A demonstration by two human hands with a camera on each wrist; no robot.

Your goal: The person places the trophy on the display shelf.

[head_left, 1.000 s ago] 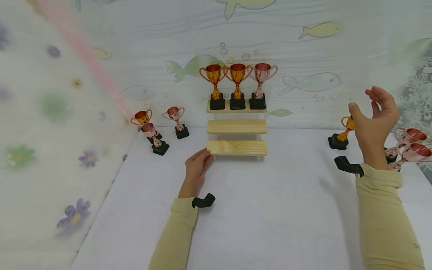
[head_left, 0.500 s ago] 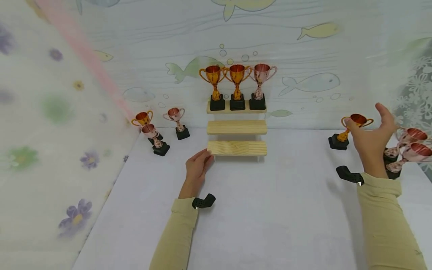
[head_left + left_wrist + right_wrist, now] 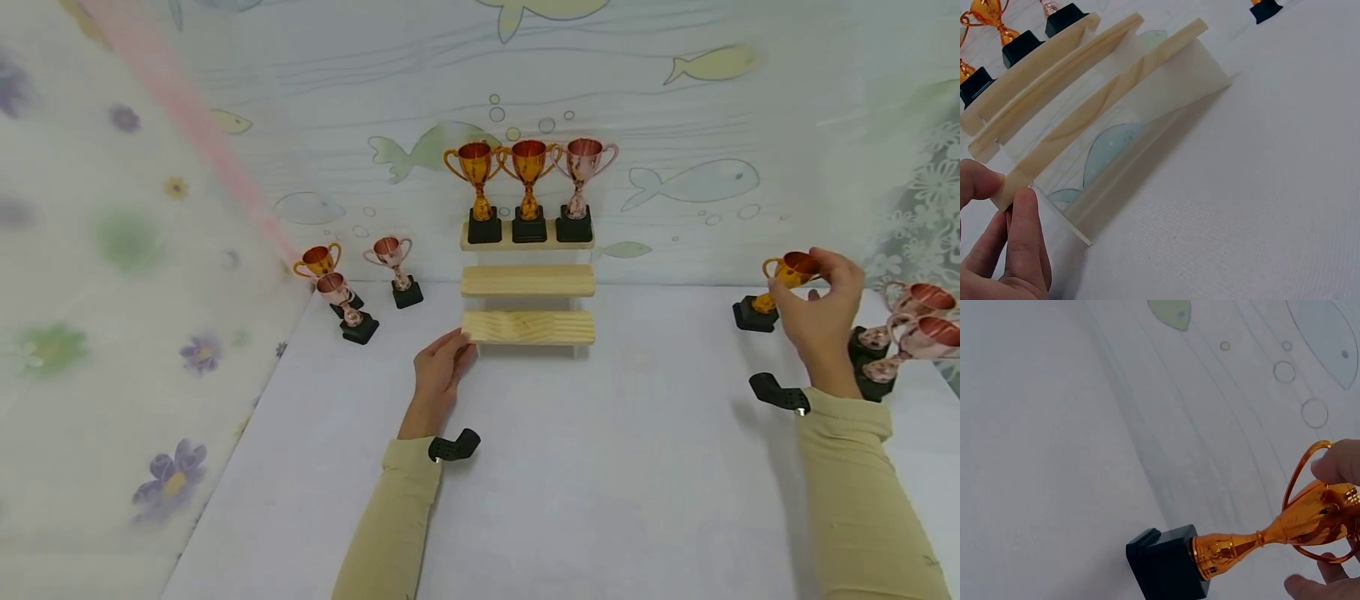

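My left hand [image 3: 437, 373] pinches the left end of the lowest step of a wooden display stand [image 3: 528, 327], thumb on top and fingers beneath, as the left wrist view shows. Far to the right, my right hand [image 3: 821, 329] holds a gold trophy cup [image 3: 1313, 519] by its bowl, between thumb and fingers at the two handles. The trophy's black base [image 3: 1169, 562] looks to be at the table. Two gold trophies [image 3: 528, 162] and a pink one [image 3: 583, 162] stand in a row on the stand's top step.
Two pink trophies [image 3: 926, 333] are at the right, behind the right wrist. At the back left stand a gold trophy [image 3: 318, 260] and two pink trophies [image 3: 390, 252]. A white table [image 3: 600, 483] meets a wall cloth [image 3: 690, 117] printed with fish.
My right hand has come down onto the gold trophy, and its fingers have closed around the cup. The left hand stays at the stand's lowest step.
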